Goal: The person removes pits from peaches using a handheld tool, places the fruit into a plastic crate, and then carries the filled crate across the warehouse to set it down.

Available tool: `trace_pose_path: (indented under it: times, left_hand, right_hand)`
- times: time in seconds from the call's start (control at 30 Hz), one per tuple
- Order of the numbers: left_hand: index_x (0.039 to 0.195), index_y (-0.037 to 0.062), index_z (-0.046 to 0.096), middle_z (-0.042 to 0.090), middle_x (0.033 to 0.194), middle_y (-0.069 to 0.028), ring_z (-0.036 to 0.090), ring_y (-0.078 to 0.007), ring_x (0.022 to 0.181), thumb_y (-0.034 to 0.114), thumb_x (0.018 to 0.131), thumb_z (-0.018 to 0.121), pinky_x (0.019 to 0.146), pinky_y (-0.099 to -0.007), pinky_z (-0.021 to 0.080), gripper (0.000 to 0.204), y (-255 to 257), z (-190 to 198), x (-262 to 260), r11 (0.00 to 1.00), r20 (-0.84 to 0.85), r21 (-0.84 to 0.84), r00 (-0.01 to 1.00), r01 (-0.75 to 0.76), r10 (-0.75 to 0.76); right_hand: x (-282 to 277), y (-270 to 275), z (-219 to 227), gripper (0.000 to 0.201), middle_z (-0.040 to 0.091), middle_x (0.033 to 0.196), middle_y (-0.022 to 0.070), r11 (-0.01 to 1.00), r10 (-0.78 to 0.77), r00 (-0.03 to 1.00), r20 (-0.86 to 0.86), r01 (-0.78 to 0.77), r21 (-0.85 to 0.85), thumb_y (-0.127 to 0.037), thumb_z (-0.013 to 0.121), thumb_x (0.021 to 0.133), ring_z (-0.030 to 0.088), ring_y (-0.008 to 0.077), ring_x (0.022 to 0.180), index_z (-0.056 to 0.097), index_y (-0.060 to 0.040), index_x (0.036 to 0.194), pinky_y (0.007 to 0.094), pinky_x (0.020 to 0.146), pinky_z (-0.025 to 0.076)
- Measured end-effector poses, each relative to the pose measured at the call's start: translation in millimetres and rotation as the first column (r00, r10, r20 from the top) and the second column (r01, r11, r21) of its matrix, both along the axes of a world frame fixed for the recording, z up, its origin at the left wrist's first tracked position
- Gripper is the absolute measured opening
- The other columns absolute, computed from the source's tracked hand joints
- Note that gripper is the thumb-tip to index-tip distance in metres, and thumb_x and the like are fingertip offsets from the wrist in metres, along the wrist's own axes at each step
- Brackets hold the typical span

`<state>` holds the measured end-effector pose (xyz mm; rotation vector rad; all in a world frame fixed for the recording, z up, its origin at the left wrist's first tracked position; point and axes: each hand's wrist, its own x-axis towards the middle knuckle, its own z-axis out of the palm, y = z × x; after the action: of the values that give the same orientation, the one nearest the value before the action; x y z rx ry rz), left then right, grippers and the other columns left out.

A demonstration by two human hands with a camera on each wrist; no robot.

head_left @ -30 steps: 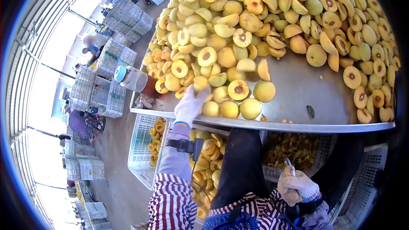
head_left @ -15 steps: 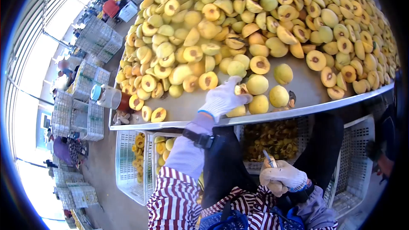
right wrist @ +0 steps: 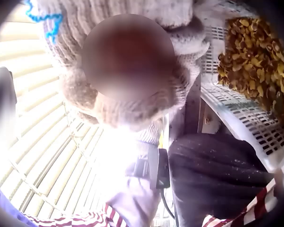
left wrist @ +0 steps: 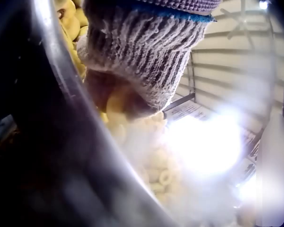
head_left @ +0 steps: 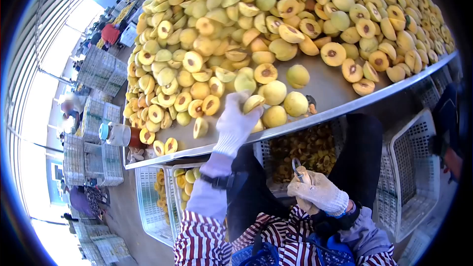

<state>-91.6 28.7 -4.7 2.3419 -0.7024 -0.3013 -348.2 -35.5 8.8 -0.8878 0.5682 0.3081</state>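
Note:
My gloved left hand is over the near edge of the metal table, pinching a peach half between thumb and fingers. Several yellow peaches, among them one at the table lip, lie just right of it. In the left wrist view the glove hides most of the fingers, with blurred yellow fruit beyond. Above my lap, my gloved right hand grips a pitting tool with a pale handle and a curved metal loop. The right wrist view shows the curled glove, its middle blurred.
A large heap of peach halves covers the metal table. A jar with a blue lid stands at its left corner. Below are white crates, one holding brown-yellow scraps. Stacked crates and people stand farther left.
The left hand moved right along the table edge to the loose peaches, then drew back slightly, now pinching a peach half. The right hand keeps its tool over the lap. The head view has shifted.

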Motion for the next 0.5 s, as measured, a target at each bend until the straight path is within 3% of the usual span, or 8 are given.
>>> trace_pose_path:
  times: [0.03,0.07,0.17,0.2,0.23,0.3,0.4,0.5]
  left_hand:
    - [0.118,0.0079,0.058,0.069,0.105,-0.0086,0.066,-0.0172,0.097,0.028,0.083,0.077,0.086,-0.032,0.053,0.044,5.5,6.8,-11.9,0.995,-0.009,-0.102,1.0,-0.001,0.0]
    - [0.12,0.0085,0.058,0.067,0.106,-0.0062,0.065,-0.0147,0.095,0.02,0.085,0.075,0.083,-0.0288,0.054,0.041,8.7,18.7,-26.1,0.972,-0.281,-0.23,0.96,-0.055,-0.012]
    - [0.129,0.0095,0.054,0.067,0.104,-0.007,0.066,-0.013,0.083,0.014,0.09,0.071,0.052,-0.023,0.051,0.043,24.6,12.9,-59.7,0.795,-0.68,-0.563,0.673,-0.225,-0.291]
    - [0.133,0.0075,0.052,0.066,0.103,-0.0077,0.063,-0.0139,0.077,0.016,0.092,0.069,0.053,-0.0226,0.051,0.045,28.4,11.0,-69.2,0.794,-0.725,-0.556,0.611,-0.246,-0.319]
    - [0.133,0.0044,0.051,0.065,0.106,-0.0103,0.064,-0.0159,0.077,0.024,0.093,0.069,0.053,-0.0231,0.051,0.048,32.7,20.3,-75.2,0.841,-0.828,-0.464,0.474,-0.279,-0.3]
    - [0.135,0.0039,0.05,0.064,0.114,-0.0133,0.065,-0.0202,0.085,0.031,0.095,0.067,0.066,-0.0281,0.056,0.051,37.8,9.7,-85.9,0.775,-0.837,-0.534,0.345,-0.339,-0.425]
    - [0.135,0.0041,0.05,0.062,0.121,-0.0154,0.064,-0.0243,0.098,0.034,0.096,0.065,0.084,-0.0352,0.055,0.051,35.3,17.1,-106.4,0.7,-0.757,-0.636,0.438,-0.326,-0.484]
    - [0.135,0.004,0.05,0.06,0.126,-0.0168,0.061,-0.0262,0.109,0.037,0.097,0.063,0.096,-0.0405,0.05,0.052,34.8,18.3,-120.0,0.67,-0.75,-0.654,0.417,-0.351,-0.514]
  right_hand:
    - [-2.1,-1.1,1.1,0.028,0.054,0.059,-0.0017,1.0,-0.029,0.999,0.012,0.029,-0.008,-0.033,0.069,0.094,0.046,0.0049,0.044,0.055,-0.0105,0.105,0.0194,0.039,0.033]
    - [-2.0,-4.8,3.6,0.037,0.054,0.059,-0.0012,0.999,-0.014,1.0,0.006,0.015,-0.034,-0.031,0.069,0.094,0.048,0.0054,0.044,0.053,-0.0077,0.118,0.0203,0.039,0.035]
    - [-1.8,-2.2,6.8,0.044,0.055,0.06,-0.001,0.998,-0.052,0.998,0.046,0.054,-0.039,-0.03,0.068,0.094,0.049,0.0056,0.045,0.052,-0.0061,0.128,0.021,0.039,0.036]
    - [-0.3,-2.3,12.3,0.048,0.056,0.062,-0.0007,0.998,-0.028,0.999,0.016,0.029,-0.063,-0.029,0.067,0.095,0.05,0.0059,0.045,0.051,-0.0063,0.133,0.0214,0.04,0.038]
    - [0.5,-2.6,16.8,0.046,0.056,0.062,-0.0007,0.996,-0.025,1.0,0.006,0.026,-0.086,-0.029,0.067,0.095,0.051,0.0059,0.045,0.052,-0.0064,0.132,0.0214,0.04,0.038]
    - [0.9,-3.1,23.1,0.044,0.056,0.062,-0.0007,0.992,-0.021,1.0,-0.015,0.019,-0.128,-0.028,0.067,0.094,0.051,0.0061,0.046,0.053,-0.0066,0.13,0.0215,0.041,0.039]
    - [-0.2,-4.7,21.4,0.038,0.058,0.062,-0.0007,0.979,-0.019,1.0,0.001,0.019,-0.203,-0.029,0.066,0.094,0.054,0.0067,0.048,0.059,-0.0071,0.125,0.0215,0.045,0.042]
    - [-1.8,-1.7,15.8,0.032,0.06,0.063,0.0002,0.965,-0.031,0.999,0.015,0.034,-0.259,-0.032,0.066,0.094,0.056,0.0072,0.049,0.062,-0.0082,0.114,0.0225,0.047,0.044]
